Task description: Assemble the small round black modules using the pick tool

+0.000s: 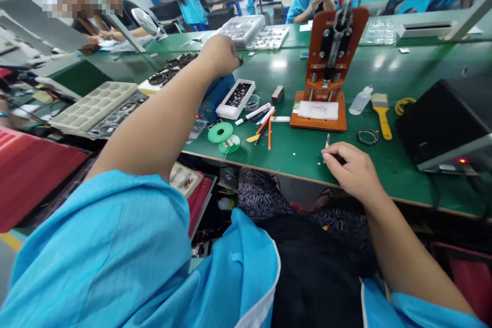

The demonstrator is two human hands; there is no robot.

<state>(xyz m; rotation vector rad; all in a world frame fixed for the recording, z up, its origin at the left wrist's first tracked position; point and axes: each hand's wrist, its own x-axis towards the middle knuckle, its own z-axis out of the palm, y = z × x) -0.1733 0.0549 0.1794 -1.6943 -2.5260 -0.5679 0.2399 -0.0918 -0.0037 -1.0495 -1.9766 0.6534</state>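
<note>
Left hand [221, 55] extended to 11 o'clock; right hand [351, 166], between 3 and 4, pinching a slim tool [328, 140].
The left arm stretches over the bench [300, 148], back of the hand uppermost, fingers curled; a small dark piece [240, 61], too blurred to make out, shows at the fingertips, and whether they grip it I cannot tell. The right thumb and forefinger close on the tool, its tip towards 12 o'clock, near the press [328, 69]; the hand hides its lower end. The left forearm covers part of the blue bin [220, 93].
</note>
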